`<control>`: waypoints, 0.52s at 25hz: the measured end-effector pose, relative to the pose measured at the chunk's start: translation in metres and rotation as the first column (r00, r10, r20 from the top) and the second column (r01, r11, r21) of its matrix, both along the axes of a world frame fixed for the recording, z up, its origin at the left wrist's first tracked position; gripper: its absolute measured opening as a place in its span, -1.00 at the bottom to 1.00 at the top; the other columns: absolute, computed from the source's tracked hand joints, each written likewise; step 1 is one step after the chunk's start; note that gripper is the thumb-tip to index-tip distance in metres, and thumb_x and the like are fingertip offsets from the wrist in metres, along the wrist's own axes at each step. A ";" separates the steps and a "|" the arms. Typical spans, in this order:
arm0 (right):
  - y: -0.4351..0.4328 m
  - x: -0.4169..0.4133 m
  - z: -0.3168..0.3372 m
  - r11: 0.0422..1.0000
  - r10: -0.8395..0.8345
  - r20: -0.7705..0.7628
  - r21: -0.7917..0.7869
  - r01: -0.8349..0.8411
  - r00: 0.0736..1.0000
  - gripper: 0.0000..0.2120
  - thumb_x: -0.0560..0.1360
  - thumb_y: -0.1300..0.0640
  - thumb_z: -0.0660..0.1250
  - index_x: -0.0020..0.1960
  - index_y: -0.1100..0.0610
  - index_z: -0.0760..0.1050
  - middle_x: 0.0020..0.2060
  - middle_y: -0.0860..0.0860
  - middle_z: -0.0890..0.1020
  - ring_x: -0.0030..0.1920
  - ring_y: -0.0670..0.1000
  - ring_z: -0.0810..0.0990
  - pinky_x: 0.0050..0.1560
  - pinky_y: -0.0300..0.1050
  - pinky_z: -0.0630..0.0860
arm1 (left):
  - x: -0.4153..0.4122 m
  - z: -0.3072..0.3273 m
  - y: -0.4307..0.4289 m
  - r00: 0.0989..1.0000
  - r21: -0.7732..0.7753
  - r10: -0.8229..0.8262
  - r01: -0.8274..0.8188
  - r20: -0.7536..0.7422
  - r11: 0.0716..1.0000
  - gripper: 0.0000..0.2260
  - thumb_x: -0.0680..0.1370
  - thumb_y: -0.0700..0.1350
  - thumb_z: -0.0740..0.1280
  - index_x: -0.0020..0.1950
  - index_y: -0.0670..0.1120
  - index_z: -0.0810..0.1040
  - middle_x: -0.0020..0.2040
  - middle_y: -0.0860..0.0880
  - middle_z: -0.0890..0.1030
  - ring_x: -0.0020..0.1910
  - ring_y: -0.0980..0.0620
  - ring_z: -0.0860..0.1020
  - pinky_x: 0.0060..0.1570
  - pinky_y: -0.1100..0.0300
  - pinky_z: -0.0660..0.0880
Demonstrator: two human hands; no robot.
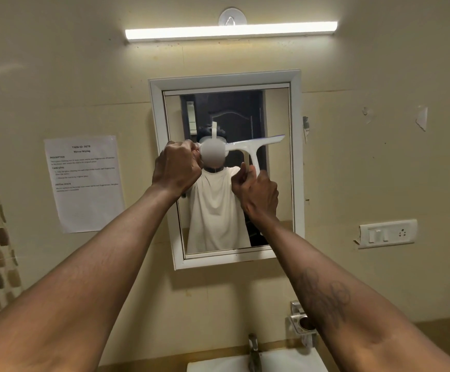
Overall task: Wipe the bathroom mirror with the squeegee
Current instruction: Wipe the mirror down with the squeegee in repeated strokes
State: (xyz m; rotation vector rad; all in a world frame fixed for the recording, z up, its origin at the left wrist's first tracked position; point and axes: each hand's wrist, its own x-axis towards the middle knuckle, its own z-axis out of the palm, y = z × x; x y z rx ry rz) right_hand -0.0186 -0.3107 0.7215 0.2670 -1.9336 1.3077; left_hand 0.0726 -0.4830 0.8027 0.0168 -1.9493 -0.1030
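Legible text: one wall sheet.
Headed "TASK ID: 5070", "Mirror Wiping"; headings "DESCRIPTION", "TASK GOAL", "INITIAL STATE". Body print too small to read.

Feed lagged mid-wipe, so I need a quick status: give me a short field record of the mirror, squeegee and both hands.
mirror: white-framed, on the wall above the sink
squeegee: white, blade across the glass at mid-height, tilted up to the right, handle down
right hand: grips the handle
left hand: curled at blade's left end; contact unclear
nearby: paper notice left of mirror, switch plate right
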 end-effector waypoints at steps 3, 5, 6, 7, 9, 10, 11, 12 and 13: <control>0.002 0.010 -0.018 0.999 0.020 0.012 0.026 -0.021 1.000 -0.49 0.71 -0.21 -0.01 0.11 0.17 0.51 -0.17 0.08 0.60 -0.22 0.10 0.56 -0.26 -0.08 0.40 | 0.005 -0.005 0.001 1.000 -0.005 0.006 -0.006 0.013 1.000 -0.80 0.60 -0.01 0.29 0.05 -0.10 0.61 -0.10 -0.12 0.67 -0.06 -0.14 0.63 -0.11 -0.02 0.64; 0.001 0.015 -0.015 1.000 0.026 -0.005 -0.007 -0.026 1.000 -0.52 0.71 -0.19 0.01 0.11 0.16 0.51 -0.20 0.04 0.59 -0.22 0.09 0.58 -0.25 -0.10 0.40 | 0.007 -0.003 0.001 1.000 0.002 0.012 -0.012 0.018 1.000 -0.81 0.59 -0.01 0.29 0.03 -0.10 0.60 -0.12 -0.12 0.66 -0.07 -0.14 0.62 -0.11 -0.02 0.63; 0.000 0.018 -0.009 0.999 0.033 -0.023 -0.034 -0.034 0.999 -0.56 0.72 -0.17 0.03 0.08 0.14 0.50 -0.24 -0.01 0.57 -0.25 0.05 0.59 -0.30 -0.15 0.37 | 0.009 -0.001 0.001 1.000 0.004 0.021 -0.021 0.016 1.000 -0.81 0.58 0.00 0.29 0.02 -0.09 0.60 -0.13 -0.11 0.66 -0.08 -0.13 0.62 -0.11 -0.01 0.63; -0.002 0.022 0.001 0.997 0.040 -0.051 -0.058 -0.043 0.998 -0.59 0.72 -0.16 0.05 0.05 0.12 0.49 -0.29 -0.06 0.54 -0.29 -0.01 0.59 -0.35 -0.20 0.32 | 0.010 0.002 0.000 0.999 0.004 0.030 -0.030 0.010 1.000 -0.81 0.58 0.01 0.29 0.03 -0.08 0.61 -0.13 -0.10 0.66 -0.08 -0.11 0.62 -0.12 -0.01 0.64; -0.010 0.027 0.025 0.995 0.046 -0.097 -0.086 -0.055 0.994 -0.63 0.71 -0.17 0.08 0.05 0.11 0.47 -0.29 -0.06 0.55 -0.31 -0.08 0.58 -0.43 -0.26 0.28 | 0.014 0.010 -0.003 0.999 0.002 0.041 -0.041 -0.008 0.999 -0.81 0.57 0.01 0.30 0.06 -0.06 0.62 -0.12 -0.09 0.66 -0.09 -0.09 0.62 -0.12 0.01 0.64; -0.015 0.028 0.038 0.994 0.051 -0.116 -0.091 -0.062 0.992 -0.63 0.71 -0.17 0.09 0.10 0.11 0.47 -0.24 -0.03 0.59 -0.28 -0.06 0.61 -0.44 -0.26 0.31 | 0.017 0.013 -0.006 0.999 0.000 0.039 -0.039 -0.015 0.999 -0.81 0.57 0.00 0.31 0.06 -0.06 0.62 -0.12 -0.10 0.66 -0.09 -0.08 0.62 -0.12 0.01 0.64; -0.021 0.029 0.050 0.993 0.060 -0.138 -0.091 -0.073 0.989 -0.63 0.71 -0.17 0.10 0.15 0.13 0.46 -0.17 0.02 0.63 -0.23 -0.02 0.65 -0.44 -0.24 0.37 | 0.019 0.015 -0.008 0.999 -0.002 0.036 -0.036 -0.019 0.999 -0.81 0.57 -0.01 0.32 0.06 -0.08 0.62 -0.12 -0.11 0.66 -0.09 -0.09 0.62 -0.13 0.01 0.64; -0.027 0.030 0.062 0.992 0.074 -0.168 -0.087 -0.089 0.983 -0.63 0.71 -0.15 0.10 0.20 0.15 0.45 -0.11 0.07 0.66 -0.17 0.03 0.68 -0.41 -0.20 0.46 | 0.021 0.016 -0.010 0.999 -0.005 0.038 -0.039 -0.024 0.999 -0.81 0.56 -0.01 0.33 0.05 -0.09 0.63 -0.13 -0.11 0.66 -0.10 -0.09 0.63 -0.14 0.02 0.64; -0.033 0.032 0.072 0.991 0.088 -0.197 -0.078 -0.105 0.977 -0.63 0.71 -0.12 0.11 0.22 0.16 0.44 -0.07 0.10 0.67 -0.13 0.06 0.69 -0.36 -0.15 0.54 | 0.023 0.017 -0.012 0.999 -0.010 0.045 -0.046 -0.031 0.999 -0.81 0.56 0.00 0.34 0.04 -0.10 0.63 -0.14 -0.11 0.66 -0.11 -0.09 0.63 -0.15 0.04 0.63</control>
